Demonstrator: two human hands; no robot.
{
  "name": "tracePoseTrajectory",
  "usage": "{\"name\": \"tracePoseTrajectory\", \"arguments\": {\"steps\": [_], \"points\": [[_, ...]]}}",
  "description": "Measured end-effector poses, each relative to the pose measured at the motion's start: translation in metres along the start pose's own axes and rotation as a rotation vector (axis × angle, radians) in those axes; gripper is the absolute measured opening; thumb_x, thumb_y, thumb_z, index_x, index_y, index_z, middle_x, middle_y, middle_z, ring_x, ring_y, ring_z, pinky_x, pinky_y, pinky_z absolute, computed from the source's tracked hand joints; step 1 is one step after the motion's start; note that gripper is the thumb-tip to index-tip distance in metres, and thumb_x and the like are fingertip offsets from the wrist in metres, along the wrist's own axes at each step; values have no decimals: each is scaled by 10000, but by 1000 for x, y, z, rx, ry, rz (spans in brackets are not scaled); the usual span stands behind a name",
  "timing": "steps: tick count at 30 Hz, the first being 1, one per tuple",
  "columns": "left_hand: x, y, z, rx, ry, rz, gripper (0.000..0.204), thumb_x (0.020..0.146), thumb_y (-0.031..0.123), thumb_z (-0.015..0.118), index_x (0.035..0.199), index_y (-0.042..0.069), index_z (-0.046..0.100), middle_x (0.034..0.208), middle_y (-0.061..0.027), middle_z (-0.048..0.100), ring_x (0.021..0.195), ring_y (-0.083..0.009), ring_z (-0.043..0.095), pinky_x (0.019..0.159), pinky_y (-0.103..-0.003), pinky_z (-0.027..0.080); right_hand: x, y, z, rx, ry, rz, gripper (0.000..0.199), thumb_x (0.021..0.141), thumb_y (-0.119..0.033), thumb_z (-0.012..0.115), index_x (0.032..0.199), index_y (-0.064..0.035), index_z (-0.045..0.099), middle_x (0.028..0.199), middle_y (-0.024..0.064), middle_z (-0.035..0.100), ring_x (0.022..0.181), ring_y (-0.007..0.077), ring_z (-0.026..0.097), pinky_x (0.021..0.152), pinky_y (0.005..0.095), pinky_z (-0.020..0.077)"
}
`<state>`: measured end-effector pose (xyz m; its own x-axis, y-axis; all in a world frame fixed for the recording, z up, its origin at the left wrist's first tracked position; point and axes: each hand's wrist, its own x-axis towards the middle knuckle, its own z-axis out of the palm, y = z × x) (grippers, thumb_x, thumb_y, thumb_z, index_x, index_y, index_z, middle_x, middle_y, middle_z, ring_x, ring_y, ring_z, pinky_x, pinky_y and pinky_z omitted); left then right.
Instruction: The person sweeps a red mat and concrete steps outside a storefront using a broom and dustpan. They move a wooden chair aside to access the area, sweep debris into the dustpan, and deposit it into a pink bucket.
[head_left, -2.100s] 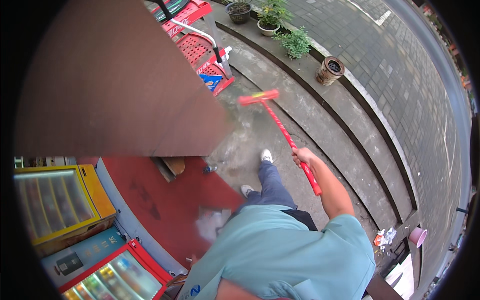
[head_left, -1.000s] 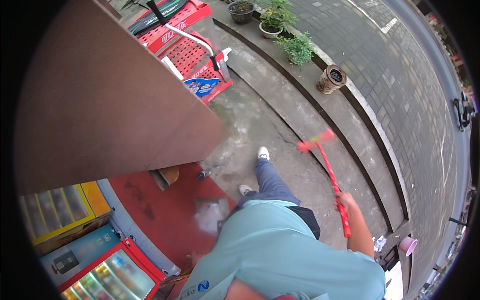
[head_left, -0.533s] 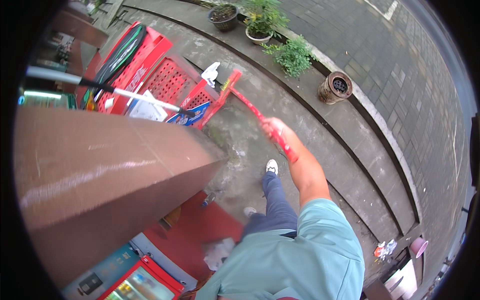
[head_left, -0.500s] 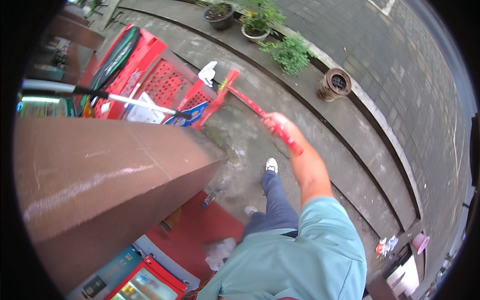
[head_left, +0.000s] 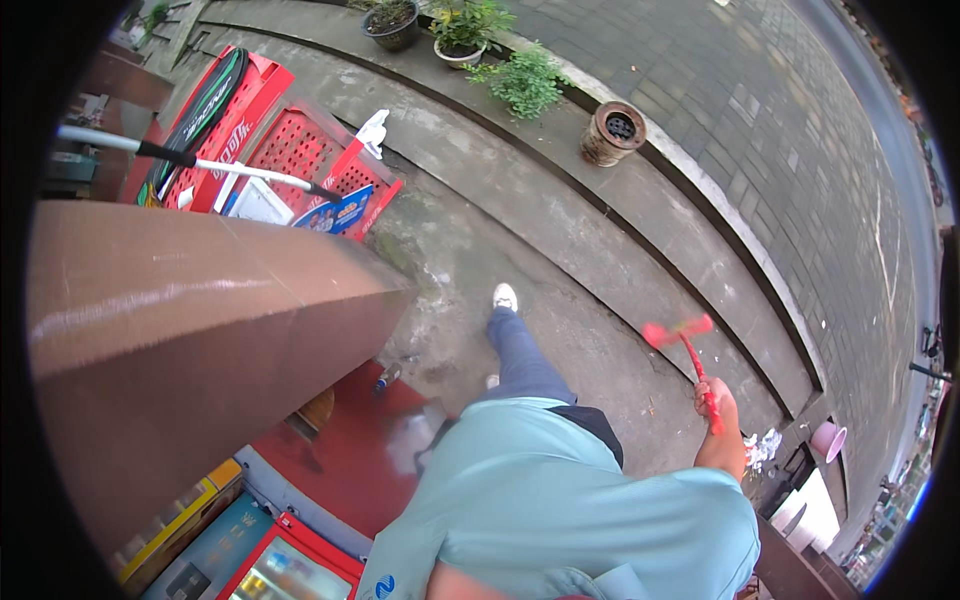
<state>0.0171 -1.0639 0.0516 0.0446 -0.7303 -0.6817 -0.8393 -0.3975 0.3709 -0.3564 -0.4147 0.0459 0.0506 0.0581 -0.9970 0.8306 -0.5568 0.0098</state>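
Observation:
At the right of the head view, my right hand is closed round the handle of a red hammer. Its T-shaped head, red at both ends and yellowish in the middle, is blurred and points away from me over the concrete. The butt of the handle sticks out below my fist. Of my left arm, only a bit of skin beside the sleeve shows at the lower edge; the left hand is out of sight.
Red plastic crates stand at the upper left behind a brown pillar, with a white-and-black pole across them. Concrete steps curve along the right, bearing potted plants and a brown urn. A bottle lies near a red mat.
My right hand has swung the hammer from the crates at upper left round to the lower right. The view has shifted, and the crates and pillar now sit further left.

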Motion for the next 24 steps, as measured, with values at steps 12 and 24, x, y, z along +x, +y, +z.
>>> {"name": "tracePoseTrajectory", "arguments": {"steps": [12,24], "points": [[-2,-117,-46,79,-40,151,324,761,333,599,776,19,519,579,-72,530,459,-190,486,450,-358,400,-43,136,51,-359,-342,-96,312,835,-286,499,577,-157,379,390,-69,299,271,60,275,264,225,224],[25,-155,-33,231,-17,322,338,758,344,608,765,10,556,579,-70,538,466,-194,493,459,-363,404,104,217,64,-278,-705,-80,207,860,-185,441,658,-146,437,440,-78,356,320,52,324,316,216,275]]}}
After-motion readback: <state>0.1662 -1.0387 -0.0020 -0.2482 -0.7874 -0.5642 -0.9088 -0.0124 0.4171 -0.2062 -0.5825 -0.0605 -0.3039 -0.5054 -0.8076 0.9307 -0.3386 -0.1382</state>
